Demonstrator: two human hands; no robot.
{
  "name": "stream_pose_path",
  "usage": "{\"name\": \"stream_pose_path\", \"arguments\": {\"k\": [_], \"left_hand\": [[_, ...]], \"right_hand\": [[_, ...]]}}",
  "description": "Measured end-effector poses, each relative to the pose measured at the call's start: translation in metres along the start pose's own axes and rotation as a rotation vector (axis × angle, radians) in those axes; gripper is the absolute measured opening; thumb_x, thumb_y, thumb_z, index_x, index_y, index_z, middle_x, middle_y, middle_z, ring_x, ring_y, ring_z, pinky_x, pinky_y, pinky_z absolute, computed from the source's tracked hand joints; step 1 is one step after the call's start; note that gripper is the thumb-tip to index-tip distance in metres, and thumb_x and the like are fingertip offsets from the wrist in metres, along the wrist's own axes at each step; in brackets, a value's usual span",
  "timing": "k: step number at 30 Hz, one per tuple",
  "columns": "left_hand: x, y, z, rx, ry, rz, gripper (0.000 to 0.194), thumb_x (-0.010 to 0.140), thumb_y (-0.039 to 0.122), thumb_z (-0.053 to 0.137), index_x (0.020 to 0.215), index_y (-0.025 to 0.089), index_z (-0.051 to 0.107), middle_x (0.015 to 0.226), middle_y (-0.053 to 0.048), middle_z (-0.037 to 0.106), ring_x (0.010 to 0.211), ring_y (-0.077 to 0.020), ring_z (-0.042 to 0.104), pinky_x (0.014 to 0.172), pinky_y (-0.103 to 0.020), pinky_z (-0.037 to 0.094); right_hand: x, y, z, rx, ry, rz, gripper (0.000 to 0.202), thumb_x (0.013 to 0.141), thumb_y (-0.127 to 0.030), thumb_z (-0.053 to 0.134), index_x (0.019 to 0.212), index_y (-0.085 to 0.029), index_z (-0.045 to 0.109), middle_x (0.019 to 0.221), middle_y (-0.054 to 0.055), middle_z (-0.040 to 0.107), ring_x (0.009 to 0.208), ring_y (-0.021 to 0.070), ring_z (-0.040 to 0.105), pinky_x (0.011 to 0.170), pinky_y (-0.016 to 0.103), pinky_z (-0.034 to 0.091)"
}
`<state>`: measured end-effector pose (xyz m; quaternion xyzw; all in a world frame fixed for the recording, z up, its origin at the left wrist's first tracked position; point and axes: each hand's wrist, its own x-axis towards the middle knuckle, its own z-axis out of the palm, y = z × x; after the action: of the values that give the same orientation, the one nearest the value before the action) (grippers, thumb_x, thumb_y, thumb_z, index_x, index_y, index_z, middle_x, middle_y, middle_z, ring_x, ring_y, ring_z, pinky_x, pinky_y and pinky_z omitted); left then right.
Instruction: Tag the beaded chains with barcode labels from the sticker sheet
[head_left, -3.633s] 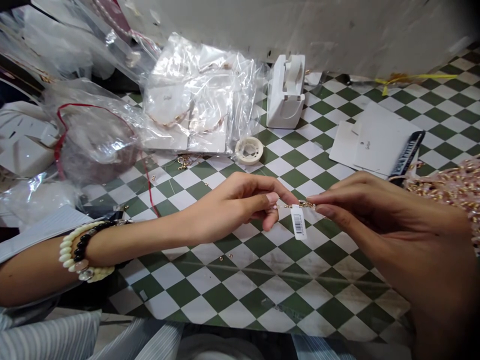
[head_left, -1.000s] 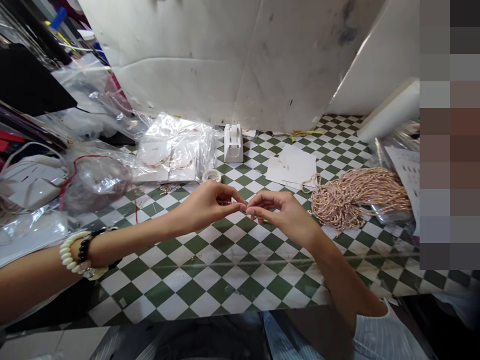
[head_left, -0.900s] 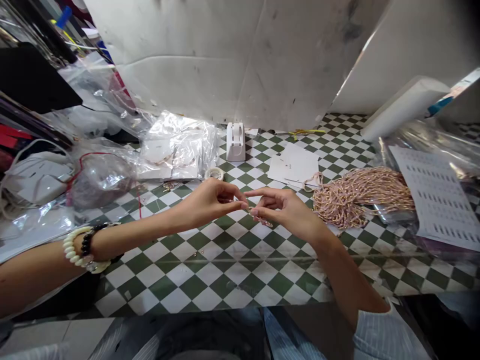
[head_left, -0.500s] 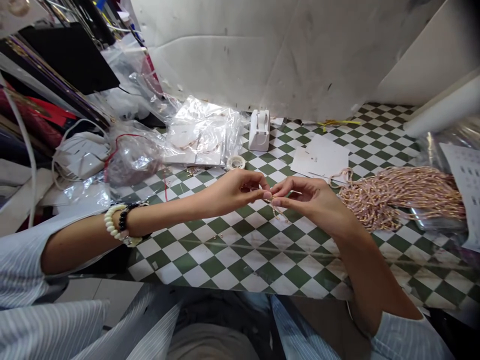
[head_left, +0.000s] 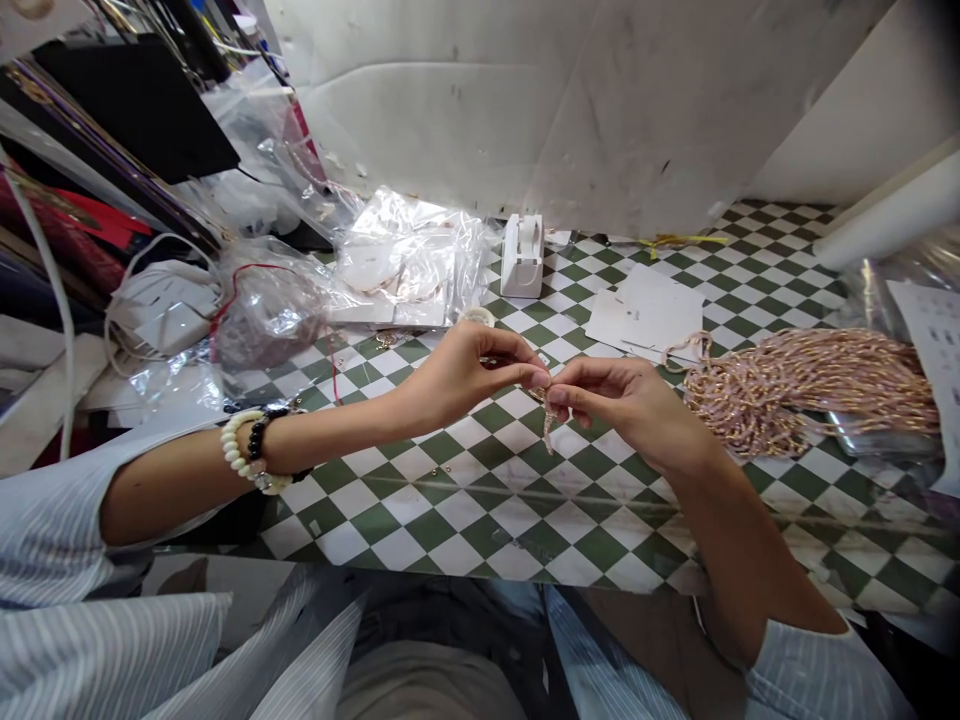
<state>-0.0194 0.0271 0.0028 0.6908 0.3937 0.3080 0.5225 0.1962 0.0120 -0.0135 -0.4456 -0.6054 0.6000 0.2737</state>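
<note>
Head view, hands at centre of frame above a green-and-white checked table (head_left: 465, 520). The left hand (head_left: 457, 375) and the right hand (head_left: 622, 405) meet fingertip to fingertip; each is closed in a narrow pinch on the upper end of a thin beaded chain (head_left: 548, 428), whose free end hangs down between the hands, just above the table surface. The joint being worked is too small to resolve; whether a clasp or ring is being fastened cannot be told. The left wrist carries a white and black bead bracelet (head_left: 251, 462).

Right of centre lies a large bundle of pink-and-gold strands (head_left: 802, 385), well apart from the hands and apparently unworked stock. Behind the hands, toward the upper centre, stand a white tape dispenser (head_left: 523, 255), a small tape roll (head_left: 478, 316) and loose white cards (head_left: 646, 315). Clear plastic bags (head_left: 409, 260), some holding carded pieces, fill the upper left.

Judged state of work: one chain is in hand and its end is being handled, so this piece appears unfinished. The bagged, carded pieces suggest completed items; the sizeable bundle suggests that most of the stock is yet to be processed.
</note>
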Motion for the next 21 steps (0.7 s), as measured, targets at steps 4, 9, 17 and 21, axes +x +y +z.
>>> {"name": "stream_pose_path", "arguments": {"k": [4,9,17,21], "left_hand": [[-0.001,0.001,-0.001,0.025,0.038,-0.061,0.019,0.087,0.03,0.073,0.08,0.013,0.075,0.073,-0.003,0.071,0.067,-0.0086,0.061,0.065,-0.02,0.049],[-0.001,0.003,0.001,-0.015,0.003,-0.055,0.023,0.087,0.033,0.074,0.076,0.013,0.073,0.069,-0.002,0.068,0.064,-0.0076,0.059,0.061,-0.018,0.047],[-0.011,0.025,0.004,0.17,-0.115,-0.016,0.018,0.089,0.031,0.07,0.082,0.016,0.076,0.066,-0.001,0.068,0.058,-0.0081,0.055,0.054,-0.019,0.042],[-0.011,0.03,0.005,0.217,-0.188,0.006,0.019,0.091,0.03,0.067,0.082,0.016,0.076,0.076,-0.005,0.073,0.066,-0.0114,0.062,0.055,-0.022,0.046]], "right_hand": [[0.0,-0.003,-0.002,-0.127,0.052,-0.035,0.026,0.086,-0.044,0.07,0.084,-0.018,0.072,0.075,0.001,0.062,0.066,0.0104,0.052,0.057,0.024,0.041],[0.001,-0.01,0.012,-0.015,-0.016,-0.057,0.025,0.082,-0.038,0.074,0.099,-0.02,0.069,0.099,0.004,0.07,0.096,0.0183,0.066,0.083,0.031,0.055],[-0.043,-0.015,-0.002,-0.223,0.203,0.003,0.018,0.084,-0.036,0.071,0.094,-0.023,0.078,0.09,0.003,0.075,0.08,0.0154,0.07,0.075,0.027,0.057],[-0.079,-0.009,-0.078,-0.418,0.674,0.044,0.037,0.084,-0.041,0.072,0.114,-0.02,0.075,0.12,0.013,0.07,0.099,0.0194,0.066,0.084,0.033,0.052]]}}
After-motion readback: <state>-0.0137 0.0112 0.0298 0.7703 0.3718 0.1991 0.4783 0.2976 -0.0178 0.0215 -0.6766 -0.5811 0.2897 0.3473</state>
